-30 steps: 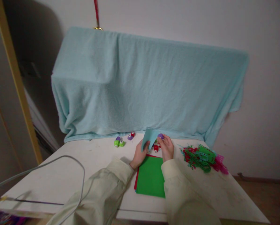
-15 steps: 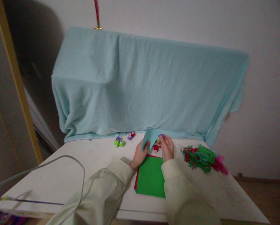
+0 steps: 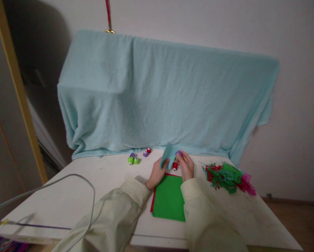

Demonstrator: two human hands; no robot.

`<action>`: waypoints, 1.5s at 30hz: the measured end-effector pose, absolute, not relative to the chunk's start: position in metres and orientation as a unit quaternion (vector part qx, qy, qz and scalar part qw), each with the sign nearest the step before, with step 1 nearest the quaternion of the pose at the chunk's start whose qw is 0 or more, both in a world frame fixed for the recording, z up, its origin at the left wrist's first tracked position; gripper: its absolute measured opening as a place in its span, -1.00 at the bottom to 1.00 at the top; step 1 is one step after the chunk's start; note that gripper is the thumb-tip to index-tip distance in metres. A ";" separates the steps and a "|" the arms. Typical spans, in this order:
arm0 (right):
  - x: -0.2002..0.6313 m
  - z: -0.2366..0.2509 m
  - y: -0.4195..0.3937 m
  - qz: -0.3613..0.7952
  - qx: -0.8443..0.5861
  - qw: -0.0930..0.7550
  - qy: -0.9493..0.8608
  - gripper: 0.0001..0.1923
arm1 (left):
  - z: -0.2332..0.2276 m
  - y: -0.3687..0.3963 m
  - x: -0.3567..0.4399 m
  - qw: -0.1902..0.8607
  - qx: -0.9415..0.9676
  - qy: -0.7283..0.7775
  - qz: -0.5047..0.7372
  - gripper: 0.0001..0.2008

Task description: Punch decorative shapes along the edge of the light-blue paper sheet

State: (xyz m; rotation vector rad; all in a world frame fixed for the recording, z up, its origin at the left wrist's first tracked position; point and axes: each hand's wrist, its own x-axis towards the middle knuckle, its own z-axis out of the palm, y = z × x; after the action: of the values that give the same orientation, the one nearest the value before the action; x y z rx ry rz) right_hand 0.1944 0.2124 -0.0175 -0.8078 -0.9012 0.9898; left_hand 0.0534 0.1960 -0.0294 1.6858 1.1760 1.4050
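My left hand [image 3: 157, 174] pinches a light blue sheet of paper [image 3: 168, 154], held tilted above the table with its thumb in front. In my right hand [image 3: 188, 167] is a small purple craft punch [image 3: 179, 153], held at the right edge of that sheet. Fingers partly cover the punch, so I cannot tell how far the paper sits in it. A red punch [image 3: 175, 166] rests on the table between the hands, with a bit of green behind it. Below the hands lies a stack of paper with a green sheet [image 3: 169, 198] on top.
Left of my hands stand several small punches, among them a green one [image 3: 130, 160] and a purple one [image 3: 145, 153]. A heap of punched paper strips [image 3: 224, 176] lies on the right. A grey cable [image 3: 94, 196] loops over the left side. A blue cloth [image 3: 172, 94] hangs behind.
The blue sheet has shifted slightly to the right. My right hand and the purple punch have moved a little left, closer against the sheet's edge.
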 end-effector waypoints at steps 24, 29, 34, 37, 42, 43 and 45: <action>0.207 -0.032 0.226 0.392 -0.414 0.758 -0.317 -0.48 | -0.027 0.187 0.058 0.404 0.618 0.446 0.506 -0.53; 0.207 -0.033 0.226 0.394 -0.419 0.759 -0.304 -0.48 | -0.025 0.187 0.056 0.395 0.616 0.450 0.512 -0.53; 0.203 -0.031 0.224 0.408 -0.414 0.747 -0.324 -0.50 | -0.026 0.188 0.055 0.379 0.615 0.454 0.522 -0.56; 0.202 -0.030 0.223 0.407 -0.407 0.744 -0.338 -0.52 | -0.027 0.189 0.055 0.371 0.613 0.455 0.528 -0.57; 0.199 -0.026 0.218 0.420 -0.390 0.734 -0.364 -0.53 | -0.027 0.190 0.053 0.366 0.605 0.468 0.531 -0.58; 0.198 -0.025 0.217 0.426 -0.382 0.730 -0.373 -0.52 | -0.027 0.191 0.053 0.365 0.605 0.469 0.531 -0.58; 0.196 -0.022 0.214 0.437 -0.368 0.720 -0.394 -0.51 | -0.028 0.192 0.052 0.361 0.604 0.471 0.532 -0.58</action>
State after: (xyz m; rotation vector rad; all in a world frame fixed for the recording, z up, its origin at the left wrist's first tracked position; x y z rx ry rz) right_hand 0.1956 0.2143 -0.0217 -0.8142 -0.8702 0.9661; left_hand 0.0523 0.1917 -0.0279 1.5570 1.2122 1.3699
